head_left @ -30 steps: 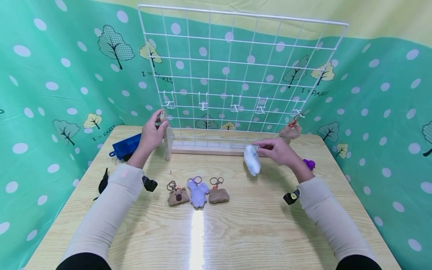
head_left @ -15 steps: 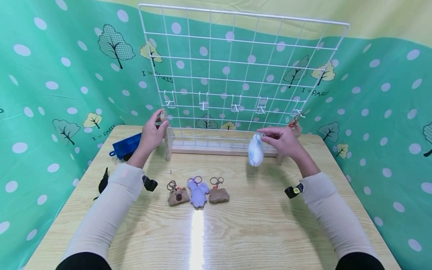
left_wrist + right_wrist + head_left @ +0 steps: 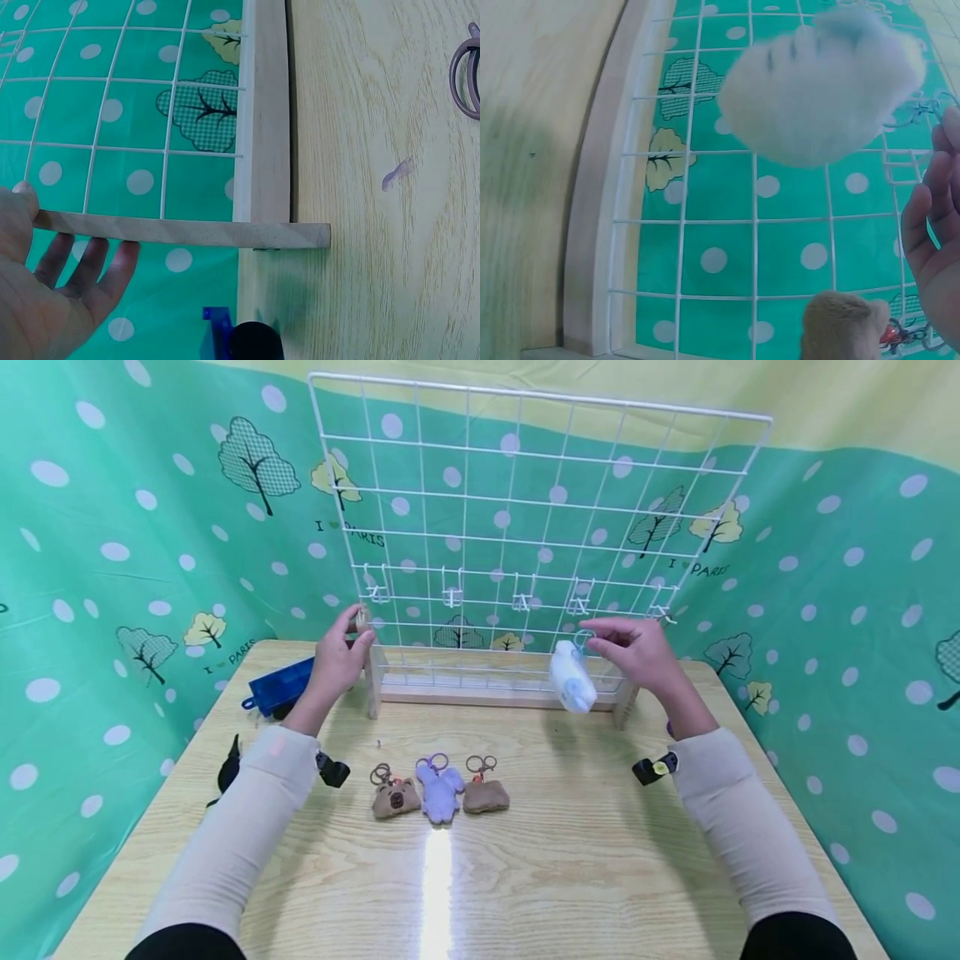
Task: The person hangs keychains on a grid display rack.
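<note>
Wooden table (image 3: 570, 877), dotted backdrop (image 3: 870, 610). White plush (image 3: 572, 678): before grid (image 3: 507, 542), ring (image 3: 576, 637) pinched in my right hand (image 3: 637, 652). Post (image 3: 184, 230): gripped by my left hand (image 3: 341, 656). Step: presumably hanging; next wants ring at hook (image 3: 577, 605).

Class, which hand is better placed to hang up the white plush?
Probably the right hand: it holds the white plush near a hook, while the left hand grips the wooden side post.

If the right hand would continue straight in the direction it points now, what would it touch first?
Probably the rectangular white wire grid, near a small white hook: the right hand points forward and leftward. How much depth lies between is unclear. It holds the pale blue-white plush keychain.
</note>
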Demonstrator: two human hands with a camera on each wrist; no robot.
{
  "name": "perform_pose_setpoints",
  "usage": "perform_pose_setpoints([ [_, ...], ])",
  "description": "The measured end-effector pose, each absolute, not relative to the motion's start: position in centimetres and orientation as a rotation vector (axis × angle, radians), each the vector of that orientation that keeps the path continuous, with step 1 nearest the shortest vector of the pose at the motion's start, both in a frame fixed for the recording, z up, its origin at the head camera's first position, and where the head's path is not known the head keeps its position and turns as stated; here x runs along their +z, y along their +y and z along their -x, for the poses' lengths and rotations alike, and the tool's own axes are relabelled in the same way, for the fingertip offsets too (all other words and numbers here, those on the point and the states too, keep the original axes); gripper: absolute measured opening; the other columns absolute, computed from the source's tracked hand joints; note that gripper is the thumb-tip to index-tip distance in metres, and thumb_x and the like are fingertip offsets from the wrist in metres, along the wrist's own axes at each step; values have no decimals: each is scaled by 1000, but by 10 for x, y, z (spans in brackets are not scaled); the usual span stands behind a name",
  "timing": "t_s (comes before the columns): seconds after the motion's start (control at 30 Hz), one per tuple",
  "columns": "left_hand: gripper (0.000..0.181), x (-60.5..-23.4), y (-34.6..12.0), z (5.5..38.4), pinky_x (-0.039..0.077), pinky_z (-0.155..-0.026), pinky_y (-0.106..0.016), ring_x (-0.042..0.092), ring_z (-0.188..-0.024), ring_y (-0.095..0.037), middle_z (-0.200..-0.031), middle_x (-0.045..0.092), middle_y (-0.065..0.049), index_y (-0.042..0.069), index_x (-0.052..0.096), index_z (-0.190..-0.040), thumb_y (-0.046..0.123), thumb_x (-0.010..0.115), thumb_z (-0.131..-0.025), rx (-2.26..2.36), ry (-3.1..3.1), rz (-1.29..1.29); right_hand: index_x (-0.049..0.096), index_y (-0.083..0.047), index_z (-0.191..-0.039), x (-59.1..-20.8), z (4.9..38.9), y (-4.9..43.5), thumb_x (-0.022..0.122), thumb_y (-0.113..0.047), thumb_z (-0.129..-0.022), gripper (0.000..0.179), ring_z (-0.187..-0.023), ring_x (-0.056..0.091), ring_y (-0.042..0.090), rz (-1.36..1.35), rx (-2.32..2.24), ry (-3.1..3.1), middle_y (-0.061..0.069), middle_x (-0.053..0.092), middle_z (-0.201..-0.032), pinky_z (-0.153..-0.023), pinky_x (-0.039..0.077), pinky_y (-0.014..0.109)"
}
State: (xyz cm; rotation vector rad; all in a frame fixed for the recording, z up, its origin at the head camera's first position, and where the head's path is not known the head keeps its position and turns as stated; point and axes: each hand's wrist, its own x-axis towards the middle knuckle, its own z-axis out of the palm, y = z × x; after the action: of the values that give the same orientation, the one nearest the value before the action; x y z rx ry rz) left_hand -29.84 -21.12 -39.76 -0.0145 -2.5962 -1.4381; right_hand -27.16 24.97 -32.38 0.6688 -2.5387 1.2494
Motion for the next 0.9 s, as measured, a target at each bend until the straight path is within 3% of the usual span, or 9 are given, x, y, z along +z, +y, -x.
perform_pose_setpoints([
  [0.2,59,-398,-212,298,61,-90,-53,59,-126,-41,-148,47,-20,33,24,-162,40,46,-108,-1453,-2590,23,75,-14,-123,-315,270,246,70,-19,-98,26,-67,49,18,-571,1272,-2560,7,69,-89,-53,41,22],
  [0.43,59,-399,-212,296,60,-91,-53,59,-126,-41,-149,47,-20,35,22,-162,41,45,-108,-1442,-2600,11,74,-16,-126,-313,275,244,70,-22,-98,29,-64,49,18,-521,1273,-2556,0,62,-82,-48,39,23],
  [0.9,58,-397,-212,297,60,-92,-54,59,-126,-41,-149,47,-20,37,24,-162,40,46,-108,-1447,-2584,20,73,-17,-127,-316,284,243,67,-25,-100,29,-76,54,18,-492,1240,-2550,4,64,-93,-56,45,19],
])
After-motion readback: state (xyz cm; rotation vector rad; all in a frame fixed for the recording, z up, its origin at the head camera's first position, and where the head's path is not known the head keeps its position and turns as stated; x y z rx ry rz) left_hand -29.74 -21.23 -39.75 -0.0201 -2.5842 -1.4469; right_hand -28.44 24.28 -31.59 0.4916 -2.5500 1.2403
